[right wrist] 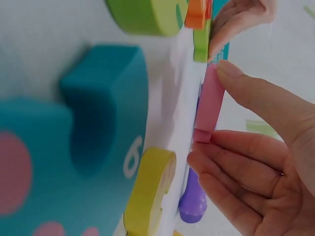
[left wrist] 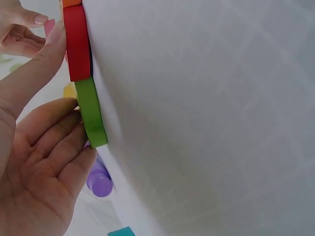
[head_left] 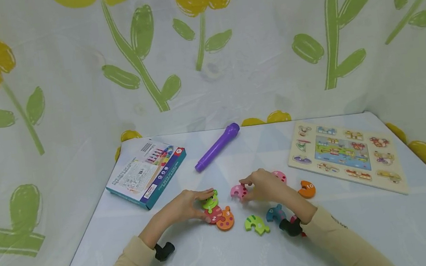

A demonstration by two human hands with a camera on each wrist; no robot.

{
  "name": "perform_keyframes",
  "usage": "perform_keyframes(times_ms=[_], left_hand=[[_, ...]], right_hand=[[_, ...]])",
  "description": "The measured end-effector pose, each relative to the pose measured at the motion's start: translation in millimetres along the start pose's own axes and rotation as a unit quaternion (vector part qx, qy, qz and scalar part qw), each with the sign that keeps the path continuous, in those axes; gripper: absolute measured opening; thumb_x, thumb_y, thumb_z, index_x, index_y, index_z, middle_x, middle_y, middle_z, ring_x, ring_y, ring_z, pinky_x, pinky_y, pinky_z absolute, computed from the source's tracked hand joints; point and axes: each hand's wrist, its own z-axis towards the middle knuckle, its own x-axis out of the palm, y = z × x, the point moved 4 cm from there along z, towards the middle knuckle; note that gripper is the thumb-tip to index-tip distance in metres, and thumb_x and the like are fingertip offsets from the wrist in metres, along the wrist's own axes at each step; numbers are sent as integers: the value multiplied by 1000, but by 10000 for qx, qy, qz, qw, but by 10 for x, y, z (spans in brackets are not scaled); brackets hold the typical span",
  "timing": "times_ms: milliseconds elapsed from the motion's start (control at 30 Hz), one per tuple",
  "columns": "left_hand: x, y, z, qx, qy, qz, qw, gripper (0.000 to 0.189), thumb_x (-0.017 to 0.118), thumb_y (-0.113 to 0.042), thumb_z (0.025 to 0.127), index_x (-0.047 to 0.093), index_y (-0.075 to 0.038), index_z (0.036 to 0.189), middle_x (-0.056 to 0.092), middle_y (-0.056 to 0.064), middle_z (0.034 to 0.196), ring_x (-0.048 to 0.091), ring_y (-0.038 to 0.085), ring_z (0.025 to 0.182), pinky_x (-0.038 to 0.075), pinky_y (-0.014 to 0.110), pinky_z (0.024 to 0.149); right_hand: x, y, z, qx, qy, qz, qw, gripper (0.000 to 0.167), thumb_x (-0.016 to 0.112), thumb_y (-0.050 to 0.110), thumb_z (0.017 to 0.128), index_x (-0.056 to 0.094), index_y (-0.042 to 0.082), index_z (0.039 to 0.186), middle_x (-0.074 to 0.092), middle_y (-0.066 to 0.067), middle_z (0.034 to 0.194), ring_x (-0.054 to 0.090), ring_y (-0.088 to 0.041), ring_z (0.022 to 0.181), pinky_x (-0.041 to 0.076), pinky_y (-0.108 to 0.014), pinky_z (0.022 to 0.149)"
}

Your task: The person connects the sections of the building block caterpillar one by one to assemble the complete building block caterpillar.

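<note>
My left hand [head_left: 187, 205] holds a green caterpillar-head puzzle piece [head_left: 210, 201] and a red piece marked 2 [head_left: 214, 215] between thumb and fingers. An orange piece marked 3 [head_left: 225, 219] joins the red one, all flat on the table. To their right, my right hand [head_left: 265, 185] pinches a pink puzzle piece [right wrist: 210, 101] by its edges. Around that hand lie a green striped piece [head_left: 256, 224], a teal piece marked 6 [right wrist: 123, 108], a yellow piece [right wrist: 147, 191] and an orange piece marked 10 [head_left: 307, 189]. Another pink piece [head_left: 280, 176] is partly hidden behind the right hand.
A flat teal-edged box [head_left: 146, 172] lies at the back left. Beside it rests a purple stick-shaped object [head_left: 216, 147]. A wooden picture puzzle board [head_left: 297, 140] lies at the right. Black wrist straps show at both sleeves; the right one partly covers a red piece.
</note>
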Motion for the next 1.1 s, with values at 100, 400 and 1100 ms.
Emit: perform_keyframes(times_ms=[100,400,1100], left_hand=[[7,-1,-1,-6,-23,18,10000,73,82,-32,74,53,-15,139,44,-2,146,40,25,135,38,43,107],[-1,-19,-11,-75,-105,36,9999,73,82,-32,74,52,-16,139,45,-1,146,41,27,134,40,44,105],[13,-12,-12,-243,-60,46,9997,70,82,-27,76,53,-17,138,45,-2,146,41,29,135,39,47,106]], right_hand=[[18,25,-46,-74,-11,58,10000,56,84,32,74,68,8,122,70,-5,82,42,-13,63,34,-22,53],[78,114,-87,-245,51,48,9997,55,83,32,75,67,7,122,47,3,56,29,-10,53,27,-20,50],[230,311,-87,-551,0,-376,9978,55,83,31,76,68,5,121,51,5,56,48,-13,71,41,-24,61]])
